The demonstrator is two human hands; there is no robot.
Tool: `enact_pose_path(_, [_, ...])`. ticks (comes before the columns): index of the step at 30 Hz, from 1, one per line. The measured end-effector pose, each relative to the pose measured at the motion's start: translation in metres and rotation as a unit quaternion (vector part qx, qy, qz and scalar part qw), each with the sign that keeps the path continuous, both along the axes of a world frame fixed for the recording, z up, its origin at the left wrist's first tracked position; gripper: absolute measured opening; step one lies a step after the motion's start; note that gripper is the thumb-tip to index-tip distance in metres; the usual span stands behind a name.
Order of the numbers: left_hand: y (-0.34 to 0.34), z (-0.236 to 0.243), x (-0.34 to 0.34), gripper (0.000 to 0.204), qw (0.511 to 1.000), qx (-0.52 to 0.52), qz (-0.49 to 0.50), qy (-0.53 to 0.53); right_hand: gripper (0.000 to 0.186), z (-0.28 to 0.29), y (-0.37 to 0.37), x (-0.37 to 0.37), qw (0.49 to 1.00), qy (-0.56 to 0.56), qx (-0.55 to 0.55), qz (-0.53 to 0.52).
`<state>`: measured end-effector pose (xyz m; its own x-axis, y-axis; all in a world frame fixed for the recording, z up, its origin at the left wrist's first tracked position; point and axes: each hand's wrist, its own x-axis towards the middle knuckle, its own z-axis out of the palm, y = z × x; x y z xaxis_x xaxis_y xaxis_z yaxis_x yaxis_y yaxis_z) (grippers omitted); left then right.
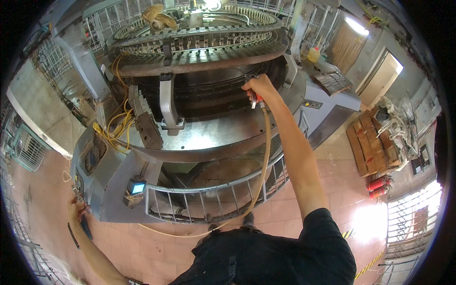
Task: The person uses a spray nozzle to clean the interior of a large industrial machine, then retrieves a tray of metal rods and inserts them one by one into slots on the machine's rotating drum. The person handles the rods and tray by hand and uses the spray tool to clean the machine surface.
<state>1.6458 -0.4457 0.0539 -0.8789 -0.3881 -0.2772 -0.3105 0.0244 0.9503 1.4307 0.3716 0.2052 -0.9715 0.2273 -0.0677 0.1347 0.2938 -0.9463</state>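
Note:
A large circular knitting machine point(199, 64) fills the upper middle, with a ring of metal parts around its top. My right hand point(261, 88) is closed around an air blow gun point(253, 100) with a red part, held just under the machine's rim at the right. From the gun a yellowish air hose point(266, 147) runs down over the curved railing and loops left near the floor. Far to the left, my left hand point(77, 209) is at the side of the machine's grey housing, beside a small control panel point(78, 183). Its fingers are curled; what they hold, if anything, is too small to make out.
A curved metal railing point(204, 190) crosses the machine's front, with a small lit screen point(137, 188) at its left. Yellow cables point(116, 126) hang by the left leg. Wooden crates point(370, 145) and red fire extinguishers point(378, 187) stand at the right.

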Motion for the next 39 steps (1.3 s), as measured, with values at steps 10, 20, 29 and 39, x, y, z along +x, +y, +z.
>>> enact_pose_path(10, [0.01, 0.016, -0.008, 0.053, 0.997, -0.074, -0.025, -0.007, 0.015, -0.005, 0.001, -0.001, 1.0, -0.004, 0.009, 0.006])
enact_pose_path(20, [0.012, 0.005, -0.009, 0.06, 0.993, -0.113, -0.015, 0.023, 0.017, -0.013, 0.001, -0.003, 0.999, -0.034, 0.029, 0.004])
enact_pose_path(29, [0.021, 0.013, -0.008, 0.057, 0.988, -0.151, -0.025, 0.011, 0.016, -0.004, 0.0, -0.003, 0.998, -0.045, 0.03, 0.015])
enact_pose_path(39, [0.023, 0.017, -0.007, 0.061, 0.989, -0.146, -0.026, 0.005, 0.018, 0.0, -0.004, -0.001, 0.999, -0.034, 0.03, 0.019])
